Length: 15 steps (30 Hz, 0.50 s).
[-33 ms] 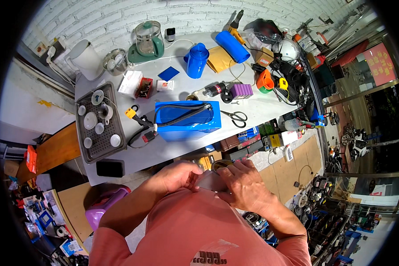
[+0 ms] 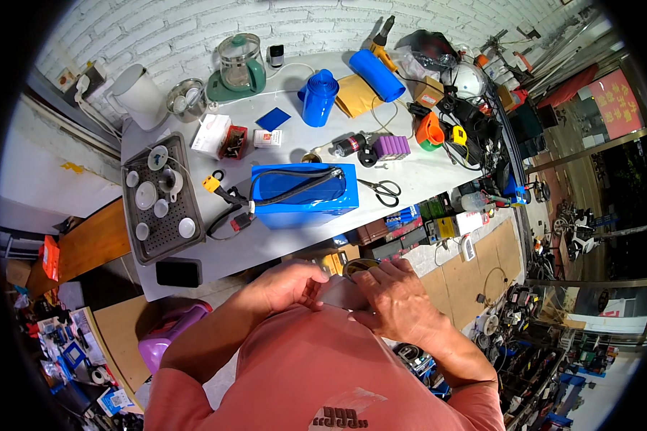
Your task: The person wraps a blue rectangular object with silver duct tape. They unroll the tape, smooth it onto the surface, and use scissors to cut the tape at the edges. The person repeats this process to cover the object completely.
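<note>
Just past the table's front edge, close to my body, my right hand [image 2: 402, 300] is closed round a roll of tape [image 2: 355, 269]. Part of the roll's ring shows above my fingers. A pale, see-through strip [image 2: 340, 293] spans the gap from the roll to my left hand [image 2: 292, 286], whose thumb and fingers pinch its end. On the table ahead lies a blue-wrapped battery pack [image 2: 305, 208] with a black cable [image 2: 295, 185] across its top. Its yellow connector [image 2: 211, 182] rests to the left, and black-handled scissors [image 2: 385, 191] lie to the right.
Left on the table are a perforated tray [image 2: 180, 248] with small cups and a phone [image 2: 178, 273]. Blue film rolls [image 2: 320, 99], a glass kettle [image 2: 241, 68] and a purple block [image 2: 392, 148] stand farther back. Tools and cables [image 2: 474, 122] crowd the right end; boxes [image 2: 402, 241] sit below.
</note>
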### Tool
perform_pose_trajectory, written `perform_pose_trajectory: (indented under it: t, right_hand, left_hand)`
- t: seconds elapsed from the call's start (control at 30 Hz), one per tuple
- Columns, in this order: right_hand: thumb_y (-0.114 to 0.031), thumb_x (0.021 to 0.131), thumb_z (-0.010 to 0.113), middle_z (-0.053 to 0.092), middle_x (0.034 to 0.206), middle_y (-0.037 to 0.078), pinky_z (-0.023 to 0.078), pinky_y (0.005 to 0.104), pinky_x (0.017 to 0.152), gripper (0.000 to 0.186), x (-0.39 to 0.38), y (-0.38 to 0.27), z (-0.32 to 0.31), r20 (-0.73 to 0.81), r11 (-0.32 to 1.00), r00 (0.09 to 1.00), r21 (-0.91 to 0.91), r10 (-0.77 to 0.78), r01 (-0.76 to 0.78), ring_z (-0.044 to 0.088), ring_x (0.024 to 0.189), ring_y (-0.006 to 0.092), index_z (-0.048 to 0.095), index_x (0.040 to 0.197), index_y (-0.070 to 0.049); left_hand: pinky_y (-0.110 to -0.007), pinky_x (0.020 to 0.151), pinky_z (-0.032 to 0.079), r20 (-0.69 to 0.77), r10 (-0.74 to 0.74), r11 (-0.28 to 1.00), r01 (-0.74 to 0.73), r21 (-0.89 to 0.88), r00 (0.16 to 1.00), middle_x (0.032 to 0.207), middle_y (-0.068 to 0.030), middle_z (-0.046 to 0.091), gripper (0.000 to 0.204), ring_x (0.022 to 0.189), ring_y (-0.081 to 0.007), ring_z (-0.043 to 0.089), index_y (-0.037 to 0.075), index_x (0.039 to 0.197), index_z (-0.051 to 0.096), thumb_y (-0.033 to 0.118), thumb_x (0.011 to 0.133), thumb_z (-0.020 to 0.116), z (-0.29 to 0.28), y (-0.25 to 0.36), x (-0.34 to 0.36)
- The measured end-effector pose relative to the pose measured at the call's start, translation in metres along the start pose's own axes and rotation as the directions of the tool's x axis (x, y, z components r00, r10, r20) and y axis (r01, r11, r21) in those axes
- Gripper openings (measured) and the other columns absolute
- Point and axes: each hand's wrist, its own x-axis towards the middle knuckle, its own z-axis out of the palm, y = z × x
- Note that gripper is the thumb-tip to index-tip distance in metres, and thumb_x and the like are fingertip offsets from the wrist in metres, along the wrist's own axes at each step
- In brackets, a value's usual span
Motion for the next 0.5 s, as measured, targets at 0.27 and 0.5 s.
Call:
perform_pose_trajectory:
  t: [0.27, 0.5]
  right_hand:
    - [-0.042, 0.079, 0.092, 0.073, 0.114, 0.014, 0.050, 0.0508, 0.102, 0.068, 0.001, 0.004, -0.001, -0.041, 1.000, 0.999, -0.003, 0.022, -0.022, 0.071, 0.109, 0.0354, 0.068, 0.130, -0.005]
    - [-0.040, 0.073, 0.097, 0.072, 0.111, 0.016, 0.050, 0.0493, 0.095, 0.077, 0.000, 0.003, -0.007, 0.001, 0.992, 0.993, 0.020, 0.121, -0.121, 0.073, 0.103, 0.0369, 0.064, 0.135, -0.005]
  left_hand:
    - [-0.038, 0.086, 0.062, 0.036, 0.135, 0.983, -0.138, 0.121, 0.990, 0.098, -0.0042, 0.065, 0.015, 0.090, -0.0183, 0.068, 0.007, 0.106, 0.066, 0.017, 0.101, 0.077, 0.009, 0.008, -0.006]
    - [-0.028, 0.074, 0.051, 0.004, 0.425, 0.810, -0.382, 0.445, 0.905, 0.087, 0.0010, 0.065, 0.019, 0.081, -0.0079, 0.060, 0.003, 0.097, 0.069, 0.018, 0.102, 0.081, 0.022, 0.017, -0.017]
